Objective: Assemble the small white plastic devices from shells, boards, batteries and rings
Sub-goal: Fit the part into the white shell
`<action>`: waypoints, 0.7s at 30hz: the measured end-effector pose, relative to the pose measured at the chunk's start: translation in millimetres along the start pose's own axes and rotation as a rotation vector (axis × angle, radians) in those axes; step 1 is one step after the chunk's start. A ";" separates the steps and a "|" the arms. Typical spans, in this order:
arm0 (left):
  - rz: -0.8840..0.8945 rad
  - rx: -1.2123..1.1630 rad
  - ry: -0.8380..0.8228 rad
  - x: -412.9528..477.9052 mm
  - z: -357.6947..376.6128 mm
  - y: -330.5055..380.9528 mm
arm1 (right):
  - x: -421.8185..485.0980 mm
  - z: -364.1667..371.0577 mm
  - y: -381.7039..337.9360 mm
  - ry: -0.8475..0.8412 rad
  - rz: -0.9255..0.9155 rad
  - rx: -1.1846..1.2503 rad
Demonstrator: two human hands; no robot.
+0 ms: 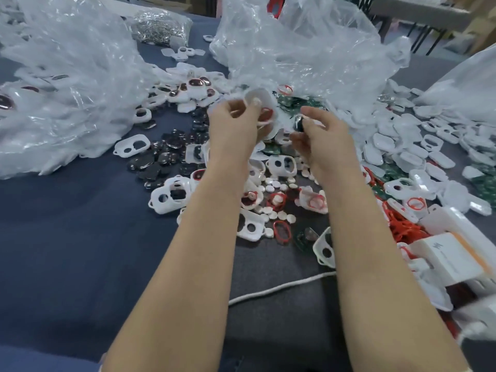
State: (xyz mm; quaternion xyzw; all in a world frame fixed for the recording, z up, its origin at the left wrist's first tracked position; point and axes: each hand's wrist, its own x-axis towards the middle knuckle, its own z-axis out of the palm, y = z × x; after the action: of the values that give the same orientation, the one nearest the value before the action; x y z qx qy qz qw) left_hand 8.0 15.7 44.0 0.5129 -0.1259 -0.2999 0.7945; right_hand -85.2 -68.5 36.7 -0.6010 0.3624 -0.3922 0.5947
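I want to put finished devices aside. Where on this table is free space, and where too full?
Free: the blue cloth at near left, bordered by the clear plastic bag and the white shells. A smaller patch lies around the white cord. Crowded: the table's middle and right side, with green boards, red rings and white boxes.

white boxes (453,261) blurred at right edge, forearms (188,264) cut off below
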 end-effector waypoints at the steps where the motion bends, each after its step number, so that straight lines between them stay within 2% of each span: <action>1: -0.022 0.031 -0.027 -0.1 6.1 -7.2 | -0.5 -10.0 0.1 -0.018 0.012 0.054; 3: -0.038 0.097 -0.064 0.1 16.0 -21.9 | -3.5 -21.9 1.4 -0.044 -0.009 0.099; 8: -0.035 0.193 -0.098 -1.6 26.9 -52.6 | -8.0 -32.5 13.7 0.073 -0.190 -0.166; 14: 0.030 0.311 -0.146 -3.9 28.9 -59.0 | -7.8 -27.8 20.8 0.084 -0.245 -0.216; 21: 0.076 0.298 -0.206 -13.4 30.0 -56.1 | -8.2 -26.8 25.1 0.157 -0.355 -0.371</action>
State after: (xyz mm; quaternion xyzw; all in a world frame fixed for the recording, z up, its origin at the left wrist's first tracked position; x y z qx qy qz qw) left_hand -37.3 -14.9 8.8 0.5864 -0.2688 -0.2986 0.7034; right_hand -112.1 -73.4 10.9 -0.7215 0.3621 -0.4627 0.3664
